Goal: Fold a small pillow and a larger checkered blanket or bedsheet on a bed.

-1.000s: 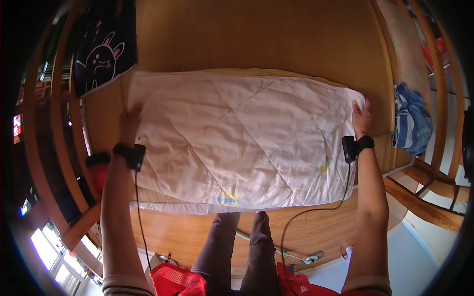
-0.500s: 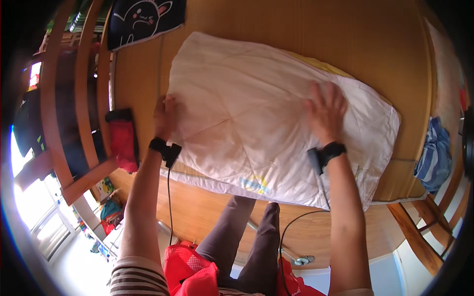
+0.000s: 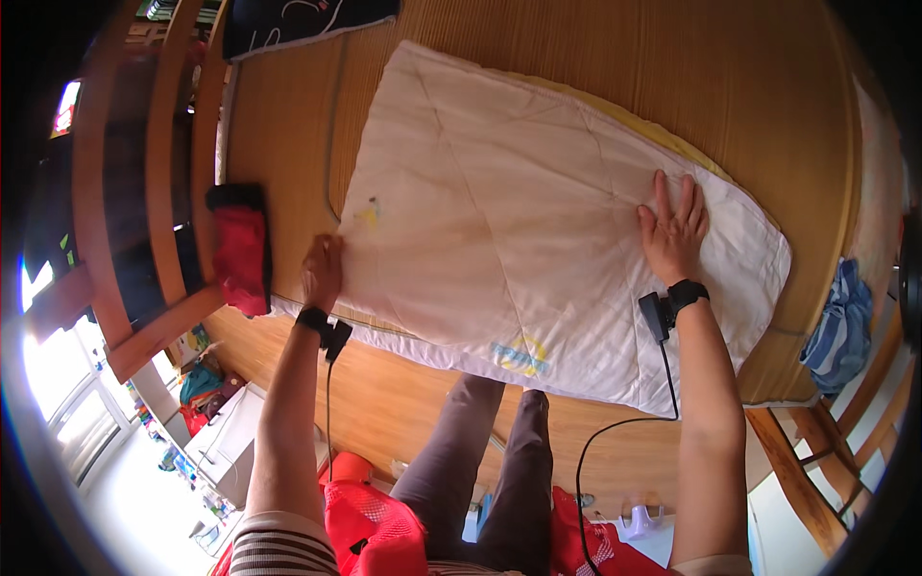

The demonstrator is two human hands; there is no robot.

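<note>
A folded white quilt (image 3: 480, 211) lies across the bed mat (image 3: 730, 58), with a yellow layer showing along its far edge and a small blue and yellow print near its front edge. At the quilt's left edge, my left hand (image 3: 323, 272) has its fingers curled together on the border; the fingertips are partly hidden. My right hand (image 3: 675, 230) rests flat on the quilt's right part, fingers spread, holding nothing. Both wrists wear black straps with small devices and cables.
A red and black cloth item (image 3: 240, 250) lies by the wooden bed rail (image 3: 158, 173) on the left. A dark printed cloth (image 3: 307, 24) is at the far left. Blue striped fabric (image 3: 837, 322) bunches at the right. A wooden ladder-like frame (image 3: 802, 470) stands at the lower right.
My left hand has come nearer along the quilt's left edge. My right hand has shifted right and now lies flat. The view has moved slightly, and the quilt's left part looks flatter.
</note>
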